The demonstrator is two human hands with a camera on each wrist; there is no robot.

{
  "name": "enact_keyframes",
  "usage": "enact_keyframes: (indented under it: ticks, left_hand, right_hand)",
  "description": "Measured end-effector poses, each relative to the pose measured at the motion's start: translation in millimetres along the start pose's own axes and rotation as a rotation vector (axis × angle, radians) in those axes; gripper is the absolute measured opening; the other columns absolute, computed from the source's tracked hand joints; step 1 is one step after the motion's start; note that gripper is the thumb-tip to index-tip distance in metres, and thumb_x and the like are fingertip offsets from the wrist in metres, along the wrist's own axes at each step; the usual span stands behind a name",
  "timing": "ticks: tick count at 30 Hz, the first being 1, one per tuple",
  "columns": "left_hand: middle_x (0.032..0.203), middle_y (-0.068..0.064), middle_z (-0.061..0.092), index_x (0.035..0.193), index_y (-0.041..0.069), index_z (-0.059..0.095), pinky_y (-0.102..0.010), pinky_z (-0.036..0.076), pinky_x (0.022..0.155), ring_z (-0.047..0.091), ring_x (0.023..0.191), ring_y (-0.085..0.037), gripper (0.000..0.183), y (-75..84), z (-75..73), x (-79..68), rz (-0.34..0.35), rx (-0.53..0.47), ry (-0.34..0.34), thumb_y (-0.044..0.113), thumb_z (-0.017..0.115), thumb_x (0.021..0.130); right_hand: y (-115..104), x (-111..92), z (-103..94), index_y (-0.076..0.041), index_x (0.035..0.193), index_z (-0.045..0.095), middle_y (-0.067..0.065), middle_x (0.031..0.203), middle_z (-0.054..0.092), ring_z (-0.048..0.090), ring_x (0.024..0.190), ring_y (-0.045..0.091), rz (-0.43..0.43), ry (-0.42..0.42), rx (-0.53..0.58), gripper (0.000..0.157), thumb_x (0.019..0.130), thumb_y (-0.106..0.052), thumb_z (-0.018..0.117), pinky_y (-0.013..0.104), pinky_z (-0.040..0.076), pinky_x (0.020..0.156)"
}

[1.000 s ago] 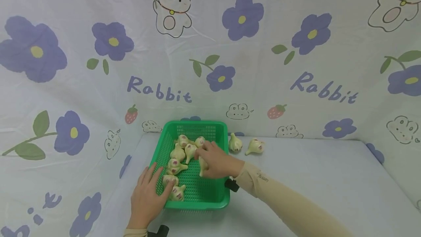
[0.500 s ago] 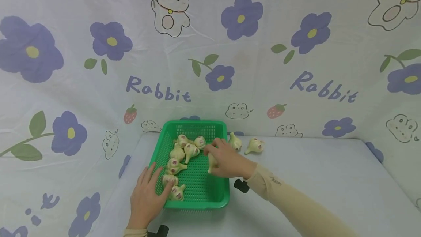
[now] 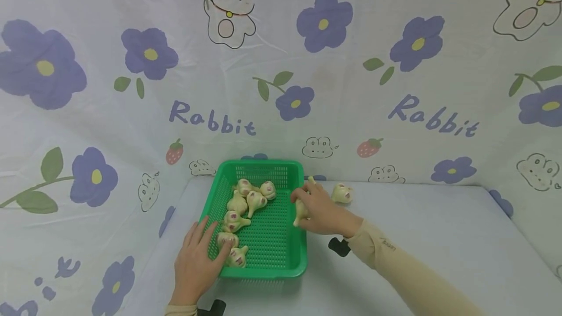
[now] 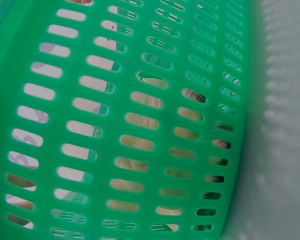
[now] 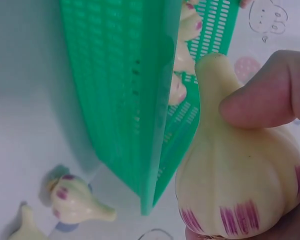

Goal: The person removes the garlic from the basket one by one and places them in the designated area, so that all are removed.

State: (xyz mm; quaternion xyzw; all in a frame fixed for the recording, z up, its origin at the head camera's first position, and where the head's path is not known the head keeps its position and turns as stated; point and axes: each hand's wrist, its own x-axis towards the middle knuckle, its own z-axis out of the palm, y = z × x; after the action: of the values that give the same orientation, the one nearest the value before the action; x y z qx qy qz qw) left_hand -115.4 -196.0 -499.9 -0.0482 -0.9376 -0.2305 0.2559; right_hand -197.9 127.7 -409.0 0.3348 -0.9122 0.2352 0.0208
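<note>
My right hand (image 3: 327, 211) holds a garlic bulb (image 5: 230, 175), pale with purple patches, at the right rim of a green plastic basket (image 3: 287, 273). Its thumb presses the bulb's neck in the right wrist view. My left hand (image 3: 195, 262) rests at the basket's left rim, fingers fairly straight, thumb reaching inside over the garlic bulbs (image 3: 238, 257) at the near left. Several more bulbs (image 3: 256, 201) lie along the basket's left and far parts. The left wrist view shows the slotted basket wall (image 4: 105, 115) from outside, with the hand mostly hidden.
Right of the basket, one garlic bulb (image 3: 341, 193) lies on the white tabletop (image 3: 430, 238); another there is mostly covered by my right hand, its neck (image 3: 312, 180) showing. A printed cloth (image 3: 351, 87) hangs behind the table.
My right hand, with the garlic bulb in it, has moved right from above the basket's inside to its right rim. The left hand and the basket have stayed put.
</note>
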Motion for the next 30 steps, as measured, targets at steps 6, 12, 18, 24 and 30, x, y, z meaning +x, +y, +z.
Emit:
enact_keyframes:
  ticks: [6, 12, 18, 24, 30]
  left_hand:
    - [0.155, -0.017, 0.054, 0.141, 0.007, 0.065, -0.068, 0.049, 0.104, 0.046, 0.145, -0.045, 0.063, -1.0, 0.7, -0.1, -0.011, 0.002, -0.013, 0.047, 0.074, 0.093]
    - [0.155, -0.017, 0.054, 0.141, 0.008, 0.065, -0.067, 0.05, 0.103, 0.046, 0.145, -0.044, 0.063, -1.7, 1.5, -0.3, -0.012, 0.003, -0.014, 0.048, 0.074, 0.093]
    - [0.154, -0.017, 0.055, 0.14, 0.007, 0.066, -0.067, 0.051, 0.101, 0.047, 0.144, -0.045, 0.062, -1.9, 1.8, 0.6, 0.0, 0.001, -0.001, 0.047, 0.074, 0.093]
    - [0.153, -0.018, 0.056, 0.139, 0.006, 0.066, -0.067, 0.051, 0.101, 0.048, 0.143, -0.046, 0.062, -2.3, 1.8, 1.1, 0.008, 0.0, 0.011, 0.046, 0.075, 0.092]
    - [0.154, -0.017, 0.055, 0.14, 0.007, 0.066, -0.067, 0.051, 0.101, 0.047, 0.144, -0.045, 0.063, -3.1, 2.0, 0.8, 0.001, 0.0, -0.002, 0.047, 0.074, 0.093]
  right_hand:
    - [17, -7, -5.0, -0.008, 0.119, 0.063, 0.018, 0.118, 0.054, 0.051, 0.109, 0.033, 0.029, 0.038, -0.035, 0.041, 0.083, -0.009, 0.082, 0.044, 0.049, 0.084]
    - [37, -15, -10.2, -0.01, 0.115, 0.063, 0.018, 0.115, 0.056, 0.051, 0.104, 0.031, 0.091, 0.065, -0.061, 0.04, 0.08, -0.007, 0.081, 0.046, 0.048, 0.083]
    - [52, -24, -19.3, -0.008, 0.117, 0.063, 0.024, 0.122, 0.056, 0.051, 0.108, 0.037, 0.145, 0.072, -0.027, 0.041, 0.082, -0.009, 0.083, 0.05, 0.047, 0.087]
    - [72, -33, -25.2, -0.007, 0.119, 0.062, 0.023, 0.12, 0.056, 0.051, 0.107, 0.037, 0.205, 0.077, -0.022, 0.041, 0.083, -0.005, 0.08, 0.049, 0.051, 0.085]
    - [92, -40, -30.9, -0.004, 0.119, 0.063, 0.027, 0.117, 0.057, 0.054, 0.102, 0.037, 0.222, 0.112, -0.042, 0.043, 0.079, -0.004, 0.081, 0.052, 0.053, 0.084]
